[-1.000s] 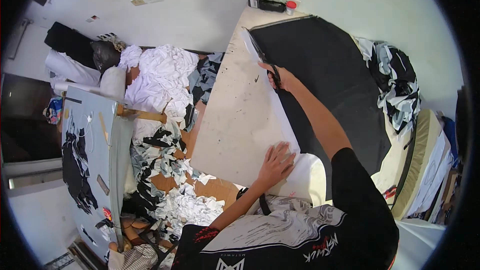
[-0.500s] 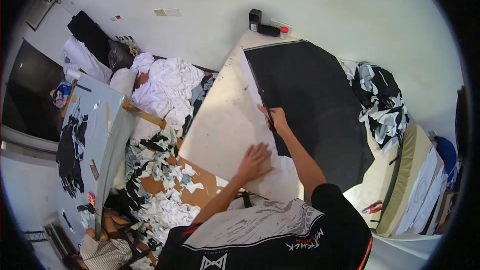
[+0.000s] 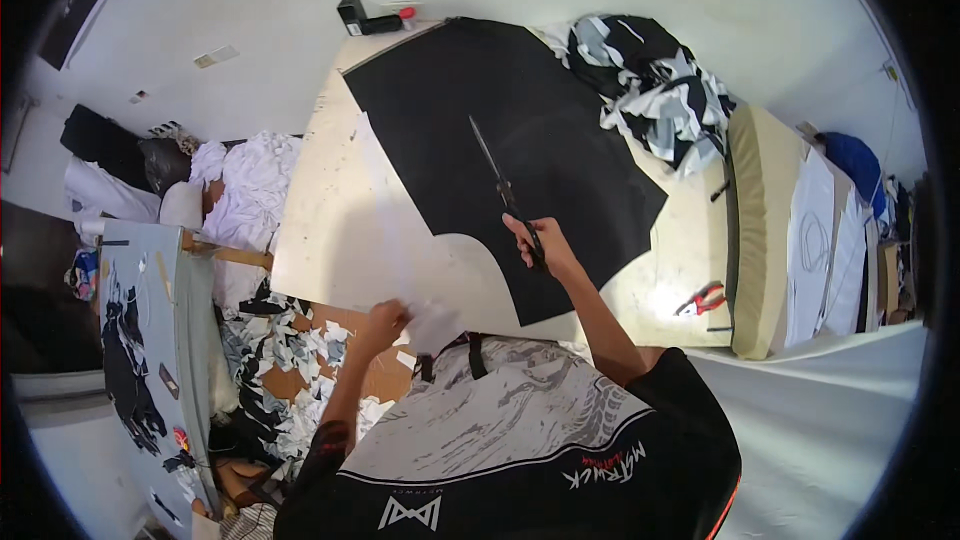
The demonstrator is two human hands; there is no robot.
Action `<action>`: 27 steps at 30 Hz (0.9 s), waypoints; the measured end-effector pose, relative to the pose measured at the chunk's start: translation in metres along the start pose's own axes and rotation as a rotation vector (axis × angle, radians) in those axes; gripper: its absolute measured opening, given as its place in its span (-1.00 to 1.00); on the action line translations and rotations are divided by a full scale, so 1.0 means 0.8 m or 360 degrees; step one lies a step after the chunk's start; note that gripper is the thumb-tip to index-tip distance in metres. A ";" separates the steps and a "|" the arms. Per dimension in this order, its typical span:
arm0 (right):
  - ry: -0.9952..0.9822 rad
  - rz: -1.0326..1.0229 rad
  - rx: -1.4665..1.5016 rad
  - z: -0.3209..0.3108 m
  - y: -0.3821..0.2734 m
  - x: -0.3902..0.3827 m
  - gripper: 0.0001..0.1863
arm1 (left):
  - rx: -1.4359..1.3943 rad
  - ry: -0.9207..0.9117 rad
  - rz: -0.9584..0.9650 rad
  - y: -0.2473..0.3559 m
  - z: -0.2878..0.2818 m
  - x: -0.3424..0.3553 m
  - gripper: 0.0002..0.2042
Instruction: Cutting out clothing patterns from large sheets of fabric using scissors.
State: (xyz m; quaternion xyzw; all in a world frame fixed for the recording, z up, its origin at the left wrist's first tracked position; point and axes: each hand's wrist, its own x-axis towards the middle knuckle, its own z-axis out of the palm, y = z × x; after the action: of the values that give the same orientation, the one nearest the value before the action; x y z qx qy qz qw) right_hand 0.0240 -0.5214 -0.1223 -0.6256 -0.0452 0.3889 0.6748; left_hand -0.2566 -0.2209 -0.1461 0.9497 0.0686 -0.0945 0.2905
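Observation:
In my right hand (image 3: 540, 243) is a pair of long scissors (image 3: 503, 188), gripped by the handles with the blades pointing up and away over the black fabric (image 3: 540, 90). The blades look closed together. That fabric lies flat on the pale table (image 3: 310, 200), with a curved notch in its near left edge. My left hand (image 3: 385, 327) is closed at the table's near left edge, on a white strip (image 3: 430, 325) smeared by motion. Whether the strip is cloth or paper I cannot tell.
Red-handled pliers (image 3: 702, 300) lie at the table's right. Behind them sits a heap of black, white and grey scraps (image 3: 665, 90). A black box (image 3: 352, 15) stands at the far edge. More scraps (image 3: 310, 380) cover the floor at left, beside a grey-blue table (image 3: 150, 290).
My right hand has lifted the scissors off the fabric's left edge and moved over its middle. My left hand has moved left and nearer with the white strip. The view has shifted right.

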 end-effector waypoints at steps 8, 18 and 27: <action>0.0122 -0.0042 0.0164 -0.063 0.030 -0.055 -0.38 | 0.0071 0.0334 0.0153 0.113 0.003 0.104 -0.74; 0.0287 -0.0081 0.0213 -0.142 0.045 -0.110 -0.40 | 0.0569 0.0653 0.0392 0.179 0.136 0.266 -0.14; 0.0583 -0.0050 0.0197 -0.200 0.055 -0.125 -0.40 | -0.0230 0.0399 0.0505 0.223 0.050 0.141 -0.94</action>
State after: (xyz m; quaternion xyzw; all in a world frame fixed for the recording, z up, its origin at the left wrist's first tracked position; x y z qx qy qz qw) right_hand 0.0216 -0.7127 -0.1521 -0.6425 0.0925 0.2599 0.7149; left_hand -0.1190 -0.3814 -0.1073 0.9297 -0.0395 0.0765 0.3581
